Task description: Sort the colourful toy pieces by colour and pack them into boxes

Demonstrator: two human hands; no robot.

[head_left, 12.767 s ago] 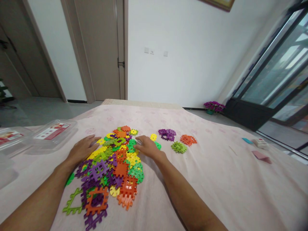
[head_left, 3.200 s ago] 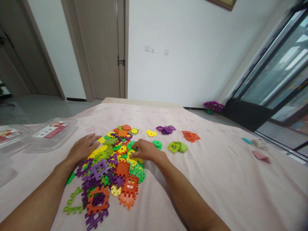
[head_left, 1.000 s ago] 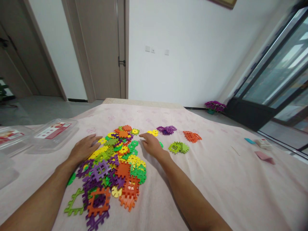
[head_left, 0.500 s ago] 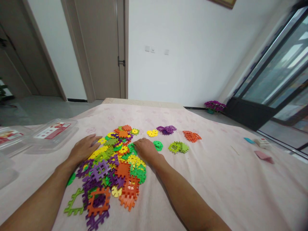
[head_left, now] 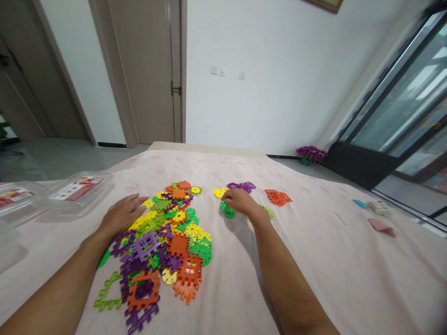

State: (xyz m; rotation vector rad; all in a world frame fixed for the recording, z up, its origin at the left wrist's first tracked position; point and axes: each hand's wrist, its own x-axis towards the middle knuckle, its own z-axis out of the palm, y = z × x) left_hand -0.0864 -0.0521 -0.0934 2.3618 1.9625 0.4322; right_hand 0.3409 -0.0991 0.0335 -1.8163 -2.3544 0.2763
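A heap of colourful plastic interlocking pieces (head_left: 162,232), some flower-shaped discs and some notched squares or frames, lies spread over the pink cloth. Flat against the heap's left edge rests my left hand (head_left: 122,215), fingers stretched out beside yellow pieces. To the right of the heap, my right hand (head_left: 241,201) is pinched at a green flower-shaped disc (head_left: 223,205), over the small green group. My fingertips partly cover this spot. A yellow group (head_left: 219,192) and a purple group (head_left: 247,186) sit just beyond the hand. My wrist partly hides a light green group (head_left: 268,211).
Orange pieces (head_left: 278,197) lie farther right. Clear plastic boxes with labelled lids (head_left: 77,193) stand at the left. Toward the right edge are a pink cloth-like item (head_left: 382,227), a small white box (head_left: 380,207) and a blue item (head_left: 360,204).
My right hand has moved right, from the heap's edge to the green group, and now covers part of the purple and light green groups. My left hand has stayed in place.
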